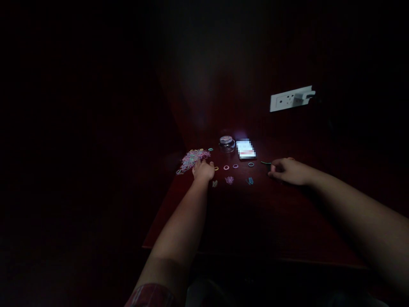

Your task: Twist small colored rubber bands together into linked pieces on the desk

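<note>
The scene is dark. My left hand (203,170) reaches into the right edge of a heap of small coloured rubber bands (189,160) on a dark red table (255,221); its fingers curl down among the bands, and what they hold is hidden. My right hand (287,171) rests on the table further right, fingers curled, its fingertips beside a thin green band (265,163). Between the hands lie several single bands (226,167) in a row and three small bundles (229,180) in front of them.
A small clear jar (226,143) and a lit phone (246,149) sit at the back of the table. A white wall socket (289,100) with a plug is on the dark wall to the right. The table's left edge runs just beside the heap.
</note>
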The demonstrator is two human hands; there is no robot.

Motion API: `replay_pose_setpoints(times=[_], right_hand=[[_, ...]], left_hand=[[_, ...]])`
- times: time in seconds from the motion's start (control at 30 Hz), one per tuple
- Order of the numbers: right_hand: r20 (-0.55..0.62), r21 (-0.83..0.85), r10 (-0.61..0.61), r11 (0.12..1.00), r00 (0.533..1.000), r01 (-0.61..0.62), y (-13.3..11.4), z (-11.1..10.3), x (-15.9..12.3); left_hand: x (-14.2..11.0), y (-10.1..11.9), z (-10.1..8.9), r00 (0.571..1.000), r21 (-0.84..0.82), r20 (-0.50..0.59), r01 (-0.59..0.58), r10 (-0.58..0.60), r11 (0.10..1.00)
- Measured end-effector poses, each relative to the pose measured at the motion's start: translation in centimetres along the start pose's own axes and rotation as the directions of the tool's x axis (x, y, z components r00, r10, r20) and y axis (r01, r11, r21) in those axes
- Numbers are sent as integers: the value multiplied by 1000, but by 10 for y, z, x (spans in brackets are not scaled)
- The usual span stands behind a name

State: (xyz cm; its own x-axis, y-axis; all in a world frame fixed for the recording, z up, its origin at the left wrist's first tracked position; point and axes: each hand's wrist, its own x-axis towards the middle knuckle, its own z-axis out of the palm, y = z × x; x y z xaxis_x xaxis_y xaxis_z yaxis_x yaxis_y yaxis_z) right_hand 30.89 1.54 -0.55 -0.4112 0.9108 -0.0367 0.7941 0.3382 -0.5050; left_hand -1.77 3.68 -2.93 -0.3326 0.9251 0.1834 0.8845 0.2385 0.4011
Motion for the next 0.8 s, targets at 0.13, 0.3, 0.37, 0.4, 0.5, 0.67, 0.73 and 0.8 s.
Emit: replay_pose_setpoints(times=[0.13, 0.3, 0.37, 0.4, 0.5, 0.67, 0.73, 0.8], right_hand=[[-2, 58, -4, 998, 1000, 4, -1, 1, -1], [0, 103, -4, 995, 1000, 4, 0, 3, 0], [5, 109, -6, 994, 1000, 5, 1, 2, 1], [7, 110, -6, 994, 1000, 5, 2, 2, 1], [10, 106, -8, 994, 1000, 7, 4, 2, 3], [-41, 90, -29, 995, 999, 33, 13, 5, 6], [-89, 72, -22, 997, 996, 29, 16, 6, 7], [-119, 58, -24, 998, 993, 31, 17, 7, 8]], left_hand=[[1, -1, 2, 1000, 1, -3, -15, 15, 1000], [0, -3, -1, 998, -27, -47, -36, 35, 999], [-1, -2, -4, 996, -42, -81, -49, 45, 998], [-2, -1, -5, 994, -47, -100, -56, 51, 997], [-8, 0, -6, 985, -52, -163, -73, 63, 996], [-26, -20, -18, 965, -1, -263, 2, -2, 1000], [-36, -41, -30, 963, 79, -270, 24, -2, 997], [-46, -65, -43, 967, 103, -254, 28, -1, 994]])
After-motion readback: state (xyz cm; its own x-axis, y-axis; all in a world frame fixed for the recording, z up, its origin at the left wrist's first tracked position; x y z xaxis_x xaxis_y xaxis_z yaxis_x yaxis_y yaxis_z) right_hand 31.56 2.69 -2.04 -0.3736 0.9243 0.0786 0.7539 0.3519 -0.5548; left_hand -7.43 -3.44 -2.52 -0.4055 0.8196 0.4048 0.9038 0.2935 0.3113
